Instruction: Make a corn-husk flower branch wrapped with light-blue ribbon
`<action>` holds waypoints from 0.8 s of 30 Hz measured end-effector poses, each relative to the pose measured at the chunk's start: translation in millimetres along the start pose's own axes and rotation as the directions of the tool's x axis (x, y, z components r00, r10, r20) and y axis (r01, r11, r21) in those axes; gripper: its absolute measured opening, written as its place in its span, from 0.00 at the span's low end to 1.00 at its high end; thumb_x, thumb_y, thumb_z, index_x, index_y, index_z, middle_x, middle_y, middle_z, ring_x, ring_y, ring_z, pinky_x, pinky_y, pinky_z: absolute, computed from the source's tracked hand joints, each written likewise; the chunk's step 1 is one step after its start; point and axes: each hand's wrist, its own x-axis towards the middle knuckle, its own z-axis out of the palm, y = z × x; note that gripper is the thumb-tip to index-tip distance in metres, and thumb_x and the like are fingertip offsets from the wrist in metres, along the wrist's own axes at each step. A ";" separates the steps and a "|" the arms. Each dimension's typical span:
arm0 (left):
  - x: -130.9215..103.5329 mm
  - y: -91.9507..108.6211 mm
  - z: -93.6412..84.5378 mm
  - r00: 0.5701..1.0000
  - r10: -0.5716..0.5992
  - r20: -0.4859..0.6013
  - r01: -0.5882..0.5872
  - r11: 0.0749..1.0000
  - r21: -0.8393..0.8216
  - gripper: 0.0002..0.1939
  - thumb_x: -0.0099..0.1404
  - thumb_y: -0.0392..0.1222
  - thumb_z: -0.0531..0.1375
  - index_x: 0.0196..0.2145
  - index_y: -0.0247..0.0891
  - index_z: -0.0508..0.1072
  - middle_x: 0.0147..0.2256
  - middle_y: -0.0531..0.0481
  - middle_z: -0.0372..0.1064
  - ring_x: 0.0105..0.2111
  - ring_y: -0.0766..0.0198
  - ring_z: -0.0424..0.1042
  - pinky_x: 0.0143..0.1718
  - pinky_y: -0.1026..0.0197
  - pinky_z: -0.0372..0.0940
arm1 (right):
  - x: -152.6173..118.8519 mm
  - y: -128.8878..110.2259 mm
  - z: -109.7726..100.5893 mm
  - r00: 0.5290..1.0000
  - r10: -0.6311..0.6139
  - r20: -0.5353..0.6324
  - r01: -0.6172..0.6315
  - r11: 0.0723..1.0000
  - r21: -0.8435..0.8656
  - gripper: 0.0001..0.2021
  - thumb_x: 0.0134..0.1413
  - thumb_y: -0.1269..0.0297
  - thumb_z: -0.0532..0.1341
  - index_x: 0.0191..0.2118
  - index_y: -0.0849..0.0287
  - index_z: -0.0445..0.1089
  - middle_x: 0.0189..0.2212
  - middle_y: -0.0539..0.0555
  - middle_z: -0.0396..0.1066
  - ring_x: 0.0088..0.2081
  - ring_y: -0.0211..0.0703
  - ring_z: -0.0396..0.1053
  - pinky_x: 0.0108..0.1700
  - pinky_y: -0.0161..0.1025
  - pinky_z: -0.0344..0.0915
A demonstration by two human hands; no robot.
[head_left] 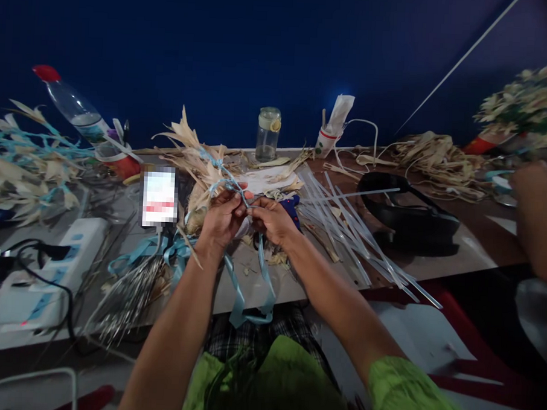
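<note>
In front of me, my left hand [222,219] pinches a thin stem [233,182] wound with light blue ribbon. Pale dried-husk petals [185,133] spread out at the far end of that stem. Close beside it, my right hand [275,220] has its fingers closed at the stem's lower end, where the ribbon runs. A loose length of light blue ribbon [265,283] hangs from the hands in a loop over the table edge. The fingers partly hide where ribbon and stem meet.
Clear plastic sticks [345,232] and a black headband-like object [406,214] lie to the right. Left are a lit phone [159,197], wires [131,295] and a power strip [66,268]. A glass jar [268,135] stands behind. Another person's hand [539,198] is far right.
</note>
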 end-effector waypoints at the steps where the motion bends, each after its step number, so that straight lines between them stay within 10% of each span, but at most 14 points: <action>1: 0.5 -0.7 -1.5 1.000 -0.005 0.021 0.005 1.000 -0.018 0.11 0.51 0.31 0.60 0.35 0.34 0.72 0.25 0.52 0.69 0.16 0.79 0.53 0.20 0.71 0.56 | -1.2 -1.8 0.1 0.999 0.031 0.034 -0.032 0.998 0.049 0.11 0.35 0.66 0.63 0.22 0.58 0.57 0.11 0.39 0.50 0.13 0.26 0.45 0.17 0.29 0.42; 24: 1.9 -8.0 -0.6 0.997 0.067 -0.031 -0.065 0.996 0.066 0.09 0.50 0.43 0.62 0.28 0.38 0.67 0.26 0.53 0.61 0.20 0.73 0.56 0.22 0.67 0.57 | 1.1 -4.2 -4.1 0.981 0.122 0.150 -0.136 0.987 0.091 0.15 0.33 0.66 0.66 0.22 0.58 0.55 0.10 0.36 0.46 0.11 0.24 0.41 0.15 0.28 0.41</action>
